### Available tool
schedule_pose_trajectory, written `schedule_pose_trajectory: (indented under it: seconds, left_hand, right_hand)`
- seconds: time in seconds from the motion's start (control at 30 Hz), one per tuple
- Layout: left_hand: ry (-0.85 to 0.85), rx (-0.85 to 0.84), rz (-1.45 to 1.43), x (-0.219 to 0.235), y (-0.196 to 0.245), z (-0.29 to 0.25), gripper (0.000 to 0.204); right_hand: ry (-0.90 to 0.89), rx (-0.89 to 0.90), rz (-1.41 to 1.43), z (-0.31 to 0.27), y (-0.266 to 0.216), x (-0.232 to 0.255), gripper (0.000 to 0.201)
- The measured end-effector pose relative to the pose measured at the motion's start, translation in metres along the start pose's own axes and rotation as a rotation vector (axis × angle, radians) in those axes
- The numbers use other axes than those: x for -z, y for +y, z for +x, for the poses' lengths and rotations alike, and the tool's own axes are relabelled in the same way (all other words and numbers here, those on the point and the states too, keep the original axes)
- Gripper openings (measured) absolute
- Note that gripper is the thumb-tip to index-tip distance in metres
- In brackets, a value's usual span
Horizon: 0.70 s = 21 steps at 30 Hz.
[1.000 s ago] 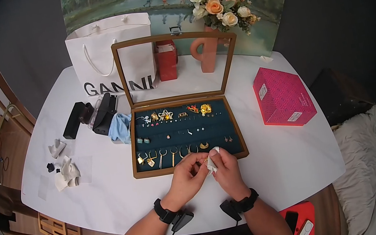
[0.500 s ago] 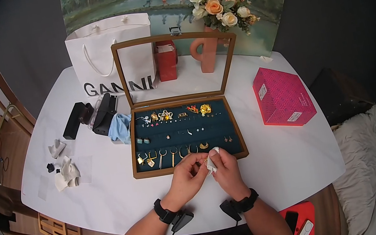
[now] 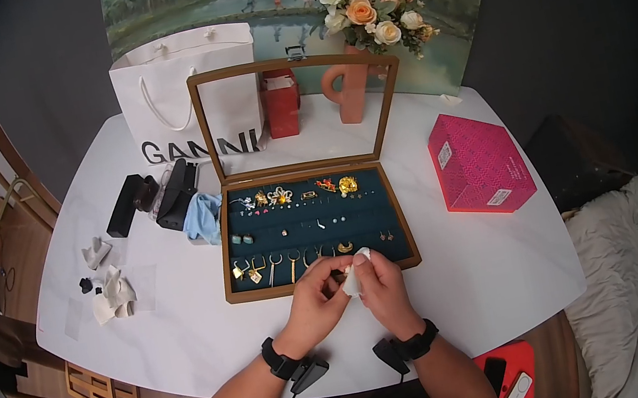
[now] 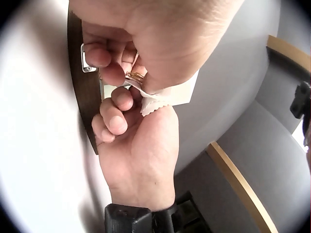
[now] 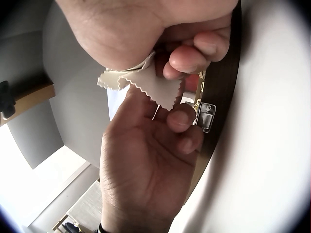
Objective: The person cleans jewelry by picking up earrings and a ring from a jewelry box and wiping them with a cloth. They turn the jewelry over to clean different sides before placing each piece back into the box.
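Note:
In front of the jewelry box (image 3: pixel 247 298), my two hands meet near its front edge. My right hand (image 3: pixel 385 285) pinches a cream cloth (image 3: pixel 353 283) with zigzag edges; a flap of this cloth (image 5: pixel 158 90) hangs out between the hands in the right wrist view. My left hand (image 3: pixel 316 294) pinches a small gold piece of jewelry (image 4: pixel 135 76), partly hidden by fingers and cloth; I cannot tell its exact kind. Behind them the glass-lidded box stands open, with earrings (image 3: pixel 275 264) and brooches (image 3: pixel 348 185) in rows on dark green lining.
Left of the box lie a blue cloth (image 3: pixel 203 218), a black case (image 3: pixel 178 195), a long black box (image 3: pixel 125 206) and crumpled cream cloths (image 3: pixel 114 296). A pink box (image 3: pixel 482 163) stands at right. Behind are a white paper bag (image 3: pixel 188 94), a red box (image 3: pixel 283 108) and a flower vase (image 3: pixel 353 92).
Between my fingers the cream cloth has shifted toward my left hand and shows a broader, flatter flap. Both hands stay in nearly the same place.

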State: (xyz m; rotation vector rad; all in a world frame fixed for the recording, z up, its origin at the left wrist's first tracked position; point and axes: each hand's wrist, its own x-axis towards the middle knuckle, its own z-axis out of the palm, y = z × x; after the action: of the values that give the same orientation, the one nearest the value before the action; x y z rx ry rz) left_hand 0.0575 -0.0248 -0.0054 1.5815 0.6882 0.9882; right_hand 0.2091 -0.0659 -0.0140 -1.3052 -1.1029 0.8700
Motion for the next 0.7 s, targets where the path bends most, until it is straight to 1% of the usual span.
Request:
schedule_pose_trajectory:
  seconds: [0.03, 0.17, 0.27, 0.33, 0.37, 0.43, 0.53, 0.7]
  left_hand:
    - [0.011, -0.004, -0.004, -0.001, 0.0004, 0.0003, 0.041]
    - [0.057, 0.019, -0.058, -0.0028, -0.0016, -0.0002, 0.04]
    - [0.049, 0.012, -0.057, -0.0016, -0.0013, 0.0003, 0.039]
    - [0.023, -0.001, -0.064, -0.0003, -0.0001, 0.001, 0.04]
    - [0.02, -0.01, -0.061, -0.0001, -0.0002, 0.001, 0.041]
    - [0.015, -0.028, -0.054, -0.0004, -0.0003, 0.0012, 0.044]
    - [0.012, 0.022, -0.053, -0.0021, 0.001, -0.0014, 0.056]
    - [0.014, 0.055, -0.075, -0.0006, -0.0026, -0.0031, 0.059]
  right_hand:
    - [0.001, -0.015, -0.001, -0.0008, -0.0035, 0.0005, 0.033]
    - [-0.006, -0.05, -0.014, -0.0014, -0.0061, 0.0013, 0.033]
    - [-0.001, -0.042, -0.006, -0.0018, -0.0064, 0.001, 0.032]
    - [-0.01, 0.004, -0.007, -0.0005, -0.0007, 0.0009, 0.032]
    - [-0.015, 0.027, -0.007, -0.0002, 0.0014, 0.0008, 0.033]
    - [0.003, -0.021, 0.011, -0.0011, -0.0046, 0.0012, 0.032]
    - [0.016, -0.043, 0.027, -0.0007, -0.0077, 0.0016, 0.032]
    - [0.018, -0.05, 0.029, -0.0005, -0.0046, 0.0014, 0.033]
